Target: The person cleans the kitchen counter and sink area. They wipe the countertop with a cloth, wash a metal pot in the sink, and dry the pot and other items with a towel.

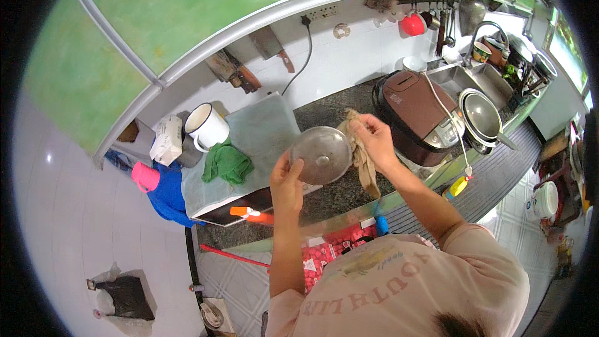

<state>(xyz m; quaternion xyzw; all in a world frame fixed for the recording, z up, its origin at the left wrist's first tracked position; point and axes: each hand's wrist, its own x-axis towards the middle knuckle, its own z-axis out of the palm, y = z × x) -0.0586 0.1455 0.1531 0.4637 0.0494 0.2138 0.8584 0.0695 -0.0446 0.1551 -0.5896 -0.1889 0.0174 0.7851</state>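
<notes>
My left hand [288,180] grips the left rim of a round grey lid [320,154] with a small knob in its middle. A beige cloth [362,161] is pinched in my right hand [373,138] and touches the lid's right edge, its lower end hanging down. Both hands are above the dark stone counter [327,203]. Left of the lid, a crumpled green cloth [228,164] lies on a pale cloth cover [262,126] beside a white enamel mug [207,125]. Just right of my right hand stands a brown rice cooker [416,112].
Green cabinets [210,14] overhang the counter. Cleavers [269,44] and knives [234,70] hang on the wall. Metal bowls [481,114] stand beyond the cooker, near a steel sink [489,84]. A white power cord [442,103] crosses the cooker. A pink cup [146,177] is at the left.
</notes>
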